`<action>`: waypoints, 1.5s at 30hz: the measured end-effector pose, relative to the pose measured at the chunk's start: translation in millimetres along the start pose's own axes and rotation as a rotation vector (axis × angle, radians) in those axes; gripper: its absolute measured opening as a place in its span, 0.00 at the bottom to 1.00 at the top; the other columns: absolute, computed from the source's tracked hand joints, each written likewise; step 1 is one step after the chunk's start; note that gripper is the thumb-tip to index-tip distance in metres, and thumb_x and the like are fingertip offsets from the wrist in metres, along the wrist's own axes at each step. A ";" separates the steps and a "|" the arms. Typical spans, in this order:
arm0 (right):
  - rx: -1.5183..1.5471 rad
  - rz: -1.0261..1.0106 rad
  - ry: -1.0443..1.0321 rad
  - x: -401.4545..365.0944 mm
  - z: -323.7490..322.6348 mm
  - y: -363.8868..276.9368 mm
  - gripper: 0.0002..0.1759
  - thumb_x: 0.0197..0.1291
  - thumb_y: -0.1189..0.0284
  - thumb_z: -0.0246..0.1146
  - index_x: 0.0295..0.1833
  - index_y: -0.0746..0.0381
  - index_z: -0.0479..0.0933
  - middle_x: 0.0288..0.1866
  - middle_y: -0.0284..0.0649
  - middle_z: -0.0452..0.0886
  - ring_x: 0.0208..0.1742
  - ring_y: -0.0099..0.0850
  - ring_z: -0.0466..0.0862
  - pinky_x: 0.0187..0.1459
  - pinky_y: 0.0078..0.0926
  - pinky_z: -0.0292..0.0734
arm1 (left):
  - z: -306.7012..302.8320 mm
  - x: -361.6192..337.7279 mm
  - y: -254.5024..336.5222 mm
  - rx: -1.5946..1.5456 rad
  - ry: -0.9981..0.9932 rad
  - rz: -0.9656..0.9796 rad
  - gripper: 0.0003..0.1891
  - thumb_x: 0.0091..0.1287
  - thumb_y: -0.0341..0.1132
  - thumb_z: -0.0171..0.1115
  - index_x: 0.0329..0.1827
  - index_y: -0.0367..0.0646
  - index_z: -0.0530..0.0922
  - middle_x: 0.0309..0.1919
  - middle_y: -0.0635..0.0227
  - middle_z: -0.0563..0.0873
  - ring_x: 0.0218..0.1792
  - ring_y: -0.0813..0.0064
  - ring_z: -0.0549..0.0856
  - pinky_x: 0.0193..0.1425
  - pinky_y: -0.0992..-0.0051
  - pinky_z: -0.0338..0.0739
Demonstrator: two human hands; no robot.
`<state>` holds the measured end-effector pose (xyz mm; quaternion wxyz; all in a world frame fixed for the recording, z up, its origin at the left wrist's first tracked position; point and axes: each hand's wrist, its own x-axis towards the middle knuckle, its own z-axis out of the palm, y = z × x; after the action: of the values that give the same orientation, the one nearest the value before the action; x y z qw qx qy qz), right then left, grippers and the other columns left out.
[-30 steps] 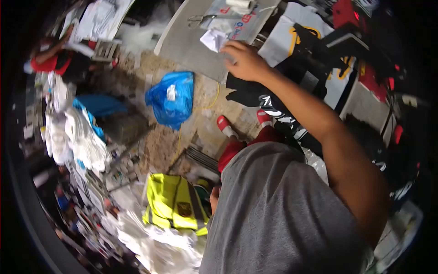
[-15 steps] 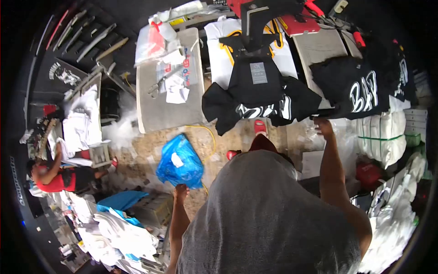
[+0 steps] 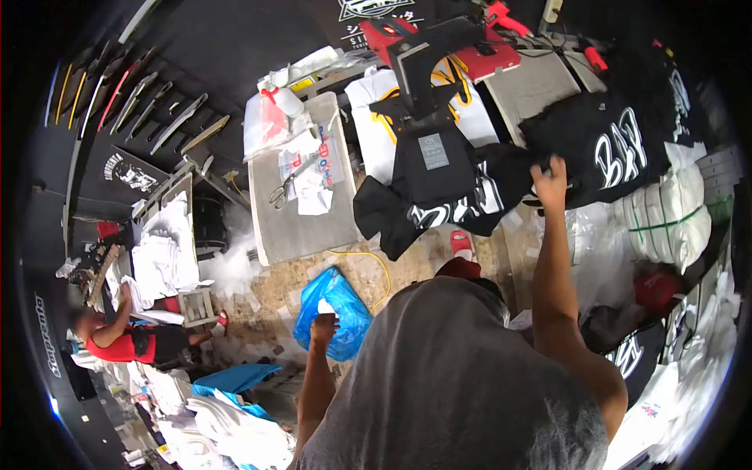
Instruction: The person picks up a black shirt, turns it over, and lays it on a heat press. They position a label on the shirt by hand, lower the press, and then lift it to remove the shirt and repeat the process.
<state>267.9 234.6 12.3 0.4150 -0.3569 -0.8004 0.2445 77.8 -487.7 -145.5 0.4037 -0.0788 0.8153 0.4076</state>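
Observation:
My right hand [image 3: 550, 182] reaches forward to the dark cloth between two black T-shirts. Its fingers look spread, and whether they touch the cloth is hard to see. To its left lies a black T-shirt [image 3: 376, 207] with white lettering, spread at the front of the heat press [image 3: 415, 78]. A grey printed label [image 3: 433, 150] shows on dark fabric there. On the right rests another black T-shirt [image 3: 564, 133] with large white letters. My left hand [image 3: 323, 329] hangs low in front of a blue plastic bag [image 3: 345, 301], fingers loosely bent, nothing visible in them.
Scissors [image 3: 282, 192] and papers lie on a grey board [image 3: 270, 227] at left. A strapped white bale [image 3: 674, 215] stands right. A yellow cable [image 3: 385, 274] crosses the floor. A person in red [image 3: 117, 345] works far left beside white garments [image 3: 160, 254].
My right hand has moved forward, up to the dark cloth. My left hand now overlaps the blue bag in view. The camera view has shifted and tilted.

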 end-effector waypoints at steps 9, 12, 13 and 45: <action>-0.071 -0.489 -0.711 -40.2 143.5 -136.3 0.28 0.72 0.60 0.55 0.73 0.62 0.69 0.81 0.48 0.62 0.82 0.50 0.57 0.79 0.53 0.49 | 101.1 -25.9 -98.2 -0.329 -0.094 -0.367 0.15 0.74 0.46 0.50 0.44 0.46 0.80 0.34 0.67 0.87 0.26 0.71 0.85 0.24 0.70 0.74; -0.197 -0.559 -0.733 -14.3 146.4 -138.3 0.32 0.73 0.57 0.52 0.75 0.64 0.66 0.80 0.49 0.63 0.81 0.51 0.59 0.78 0.52 0.52 | 126.7 -51.2 -113.9 -0.312 -0.072 -0.370 0.18 0.74 0.46 0.48 0.51 0.44 0.81 0.39 0.65 0.88 0.29 0.70 0.87 0.27 0.71 0.74; -0.220 -0.547 -0.674 -8.1 156.7 -138.3 0.32 0.73 0.58 0.52 0.75 0.66 0.65 0.80 0.51 0.62 0.81 0.52 0.59 0.78 0.52 0.53 | 136.5 -56.1 -118.2 -0.304 -0.075 -0.370 0.19 0.74 0.46 0.48 0.54 0.43 0.81 0.41 0.65 0.89 0.31 0.69 0.87 0.28 0.71 0.74; -0.442 -0.603 -0.816 -14.8 150.7 -148.2 0.40 0.67 0.58 0.52 0.75 0.75 0.59 0.78 0.64 0.59 0.79 0.62 0.57 0.79 0.49 0.56 | 150.4 -61.4 -89.1 -0.756 0.256 -0.302 0.21 0.80 0.49 0.46 0.49 0.40 0.80 0.33 0.63 0.88 0.24 0.72 0.86 0.20 0.77 0.71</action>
<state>92.8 116.1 26.2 0.0381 -0.0670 -0.9952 0.0596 248.5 -448.9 -206.1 0.2972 -0.3900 0.6311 0.6011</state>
